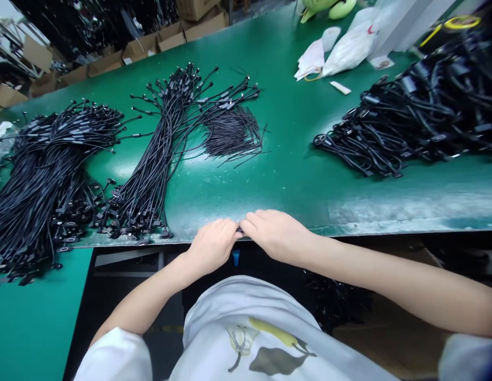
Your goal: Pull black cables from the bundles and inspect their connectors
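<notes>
My left hand (215, 244) and my right hand (275, 234) meet at the front edge of the green table (285, 180). Both are closed, fingertips nearly touching. Between them shows a short bit of something thin and dark (239, 229); most of it is hidden by the fingers, so its kind cannot be made out. Ahead and to the left lies a loose bundle of black cables (158, 143) with small plugs at both ends. Beside that bundle is a pile of short thin black ties (233, 132).
A larger heap of black cables (51, 164) covers the far left. Coiled black cables (412, 111) are piled at the right. White plastic bags (349, 50), a small white strip (340, 88) and yellow tape (462, 22) lie toward the back. Cardboard boxes (140, 48) line the far side.
</notes>
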Available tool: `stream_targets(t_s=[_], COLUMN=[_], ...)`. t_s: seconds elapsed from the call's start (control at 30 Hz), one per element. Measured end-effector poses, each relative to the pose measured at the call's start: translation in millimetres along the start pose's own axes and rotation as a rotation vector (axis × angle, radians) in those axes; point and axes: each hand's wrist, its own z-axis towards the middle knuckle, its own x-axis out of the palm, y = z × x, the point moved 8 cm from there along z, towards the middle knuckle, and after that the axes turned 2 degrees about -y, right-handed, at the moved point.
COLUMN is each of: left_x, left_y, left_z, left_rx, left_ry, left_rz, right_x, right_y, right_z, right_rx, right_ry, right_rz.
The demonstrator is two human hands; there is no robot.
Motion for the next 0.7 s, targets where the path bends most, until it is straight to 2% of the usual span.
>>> stream_targets(t_s=[0.1, 0.17, 0.27, 0.37, 0.4, 0.47, 0.53, 0.57, 0.6, 0.63, 0.7], left_x=[8.0, 13.1, 12.5, 14.8, 17.5, 23.2, 27.3, 28.6, 29.7, 30.8, 33.1], left_y=[9, 12, 15, 17, 21, 34, 50, 57, 62, 64, 65], left_z=[-1, 0, 3, 3, 3, 1, -1, -2, -2, -2, -2], left_rx=[-0.117, -0.162, -0.176, -0.173, -0.198, -0.312, -0.462, -0.521, -0.561, -0.582, -0.597], left_ry=[0.152, 0.211, 0.117, 0.032, 0.031, 0.022, -0.040, -0.088, -0.137, -0.177, -0.228], left_rz=[-0.293, -0.457, -0.400, -0.351, -0.414, -0.635, -0.896, -1.014, -1.116, -1.202, -1.338], right_x=[3, 7, 12, 9, 6, -1, -6, -6, -1, 7, 23], right_y=[2, 3, -8, -30, -45, -101, -183, -217, -242, -261, -283], right_z=[1, 4, 8, 14, 18, 31, 38, 38, 41, 45, 54], right_rx=[-0.053, -0.064, 0.030, 0.066, 0.080, 0.241, 0.602, 0.746, 0.829, 0.874, 0.898], right_ry=[-0.013, 0.048, 0.238, 0.427, 0.439, 0.327, 0.098, 0.039, 0.032, 0.042, 0.096], right_rz=[-0.013, -0.003, 0.099, 0.434, 0.560, 0.646, 0.403, 0.247, 0.144, 0.089, 0.059])
